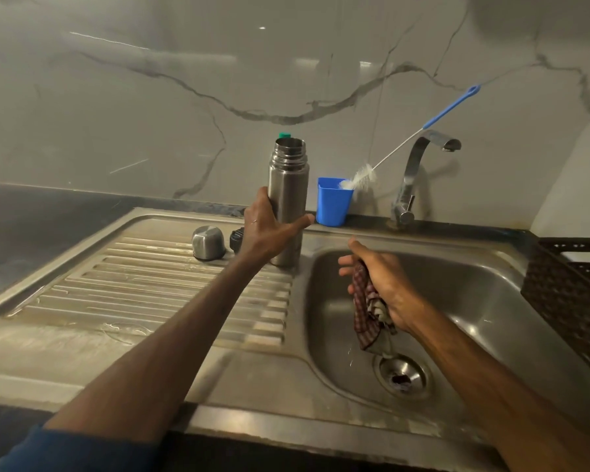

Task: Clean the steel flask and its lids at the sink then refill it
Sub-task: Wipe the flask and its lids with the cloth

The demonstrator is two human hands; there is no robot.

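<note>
left hand [268, 226] grips the steel flask [288, 199] around its lower body, thumb laid across the front and fingers curled behind. the flask stands upright with its mouth uncapped, on the drainboard [150, 284] right at the edge of the sink basin [474, 301]. right hand [378, 284] hangs over the basin, fingers closed on a bunched checked cloth [367, 311] that dangles above the drain [402, 374]. the 2 lids sit on the drainboard just left of the left hand: a steel cup lid [208, 242] resting mouth down, and a black inner lid [236, 239] partly hidden behind the hand. beside the flask a blue cup [332, 202] stands on the back ledge, holding a bottle brush [406, 141] whose white bristles rest at the cup's rim and whose blue handle leans up to the right past the tap [419, 172]. a small green cap [284, 134] peeks out behind the flask's mouth; what it belongs to cannot be told. a dark woven basket [573, 291] sits at the right of the sink.
</note>
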